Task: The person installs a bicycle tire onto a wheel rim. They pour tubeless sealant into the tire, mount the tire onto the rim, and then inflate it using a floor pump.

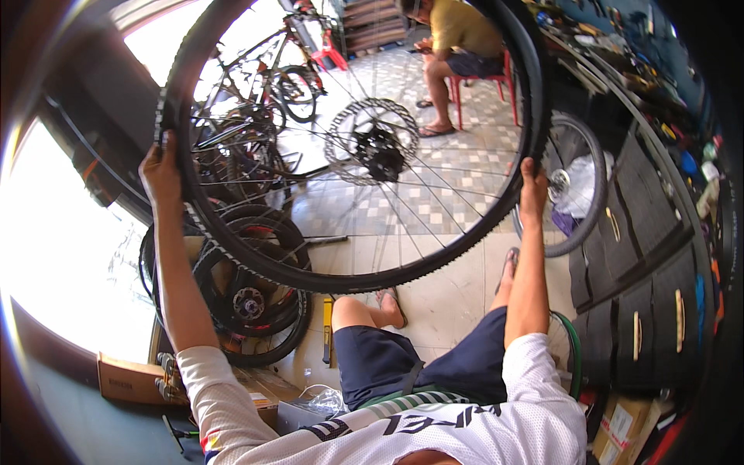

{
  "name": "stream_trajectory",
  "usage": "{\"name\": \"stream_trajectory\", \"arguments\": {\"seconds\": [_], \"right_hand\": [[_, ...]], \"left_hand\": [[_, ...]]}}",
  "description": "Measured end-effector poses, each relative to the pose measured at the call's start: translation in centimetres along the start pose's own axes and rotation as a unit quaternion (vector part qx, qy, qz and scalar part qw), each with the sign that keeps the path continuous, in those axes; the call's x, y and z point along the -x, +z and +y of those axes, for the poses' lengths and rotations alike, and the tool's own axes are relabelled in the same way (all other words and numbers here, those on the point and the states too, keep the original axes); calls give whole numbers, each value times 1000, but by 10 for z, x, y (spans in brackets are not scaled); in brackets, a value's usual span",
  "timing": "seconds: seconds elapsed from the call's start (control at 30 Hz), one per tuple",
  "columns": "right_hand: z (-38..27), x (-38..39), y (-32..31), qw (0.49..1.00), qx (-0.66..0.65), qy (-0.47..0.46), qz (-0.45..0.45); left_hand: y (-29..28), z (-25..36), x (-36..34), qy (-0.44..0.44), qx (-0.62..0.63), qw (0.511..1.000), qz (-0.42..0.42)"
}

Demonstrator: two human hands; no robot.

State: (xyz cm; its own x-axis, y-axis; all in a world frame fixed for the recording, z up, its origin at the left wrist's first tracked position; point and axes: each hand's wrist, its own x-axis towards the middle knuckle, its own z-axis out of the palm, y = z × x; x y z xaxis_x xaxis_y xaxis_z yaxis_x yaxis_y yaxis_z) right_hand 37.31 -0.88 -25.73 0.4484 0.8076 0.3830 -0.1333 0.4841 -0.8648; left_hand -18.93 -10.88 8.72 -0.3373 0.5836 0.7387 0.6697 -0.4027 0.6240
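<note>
I hold up a large bicycle wheel (360,280) with a knobby black tire, thin spokes and a disc rotor (345,132) around its black hub (380,159). My left hand (161,170) is closed on the tire at the left side, and my right hand (532,186) grips it at the right side. The wheel spans much of the upper view, above my knees.
Bicycles (240,155) and stacked wheels (249,304) stand left. A person (457,35) sits on a red chair (508,93) beyond the wheel. Another wheel (593,194) leans right beside a dark drawer cabinet (643,310). Cardboard boxes (132,380) lie near the lower edges.
</note>
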Motion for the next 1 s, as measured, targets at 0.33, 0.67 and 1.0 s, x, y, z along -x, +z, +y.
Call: {"name": "stream_trajectory", "arguments": {"seconds": [0.33,0.67,1.0], "right_hand": [[-21,-19,-10,991,-130,1,19],[-62,-24,-24,993,44,-77,-77],[-76,-32,-39,986,88,-49,-135]], "left_hand": [[0,-51,15,40,-15,997,-61],[-13,-86,35,6,21,999,-42],[8,-107,84,69,21,992,-100]]}}
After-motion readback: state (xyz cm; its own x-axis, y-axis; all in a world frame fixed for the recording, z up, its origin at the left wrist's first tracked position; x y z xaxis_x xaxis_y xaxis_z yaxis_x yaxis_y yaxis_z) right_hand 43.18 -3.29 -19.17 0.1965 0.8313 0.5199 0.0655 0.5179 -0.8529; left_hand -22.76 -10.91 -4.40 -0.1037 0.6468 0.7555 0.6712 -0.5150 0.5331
